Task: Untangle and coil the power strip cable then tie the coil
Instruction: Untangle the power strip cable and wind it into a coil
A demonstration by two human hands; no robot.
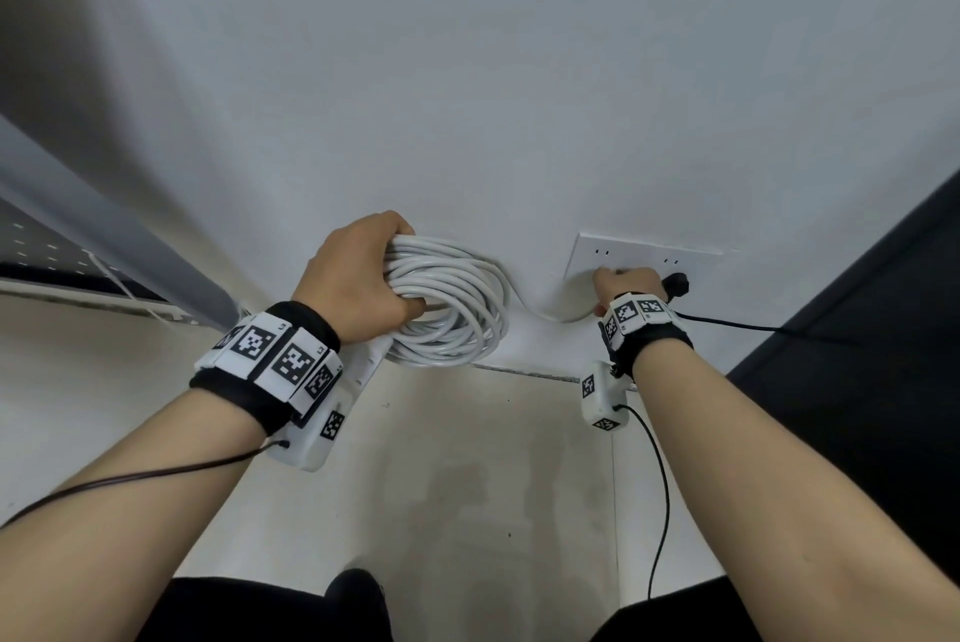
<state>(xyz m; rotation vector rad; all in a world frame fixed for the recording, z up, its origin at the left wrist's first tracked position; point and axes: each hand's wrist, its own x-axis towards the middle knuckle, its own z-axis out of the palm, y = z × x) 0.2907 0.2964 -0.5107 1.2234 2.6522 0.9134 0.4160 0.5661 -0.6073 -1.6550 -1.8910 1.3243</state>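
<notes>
Fingers of the left hand (358,277) curl through a thick coil of white round power cable (449,301), gripping the bundled loops against the white wall (467,69). A white power strip body (363,368) shows just below that wrist. One strand runs from the coil to the right hand (626,285), whose fingers close around the cable's end at a white wall socket plate (644,251), beside a black plug (678,283).
</notes>
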